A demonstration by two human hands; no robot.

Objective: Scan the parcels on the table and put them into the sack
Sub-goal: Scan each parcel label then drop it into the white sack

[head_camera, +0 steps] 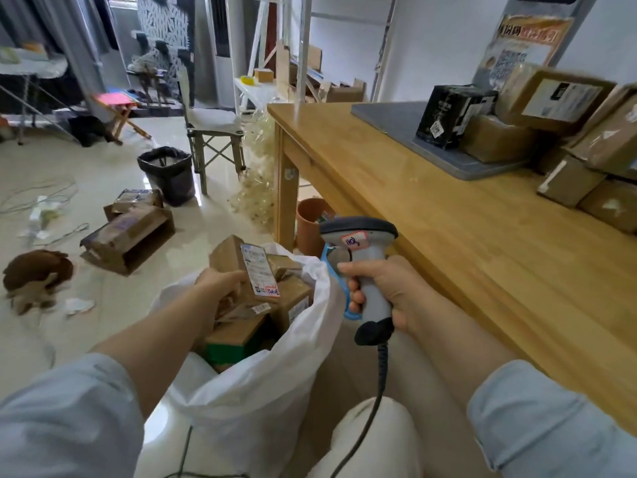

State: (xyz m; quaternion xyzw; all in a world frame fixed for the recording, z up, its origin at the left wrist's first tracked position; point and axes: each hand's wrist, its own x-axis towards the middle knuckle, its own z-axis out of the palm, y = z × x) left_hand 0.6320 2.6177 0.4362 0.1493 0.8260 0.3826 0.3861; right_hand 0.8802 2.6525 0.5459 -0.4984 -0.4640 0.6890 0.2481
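Observation:
A white sack (255,384) stands open on the floor beside the wooden table (448,236), with several brown parcels inside. My left hand (220,284) reaches into the sack's mouth and grips a brown parcel (238,263) with a white label, tilted over the others. My right hand (389,294) grips a grey barcode scanner (362,250) by its handle, just right of the sack; its coiled cable hangs down. More parcels (551,115) are stacked at the table's far right, among them a black box (451,115).
A grey mat (396,122) lies under the table's parcels. On the floor to the left lie loose cardboard boxes (131,232), a black bin (169,174), cables and a brown plush thing (34,270). A folding chair (213,132) and an orange pot (310,222) stand near the table leg.

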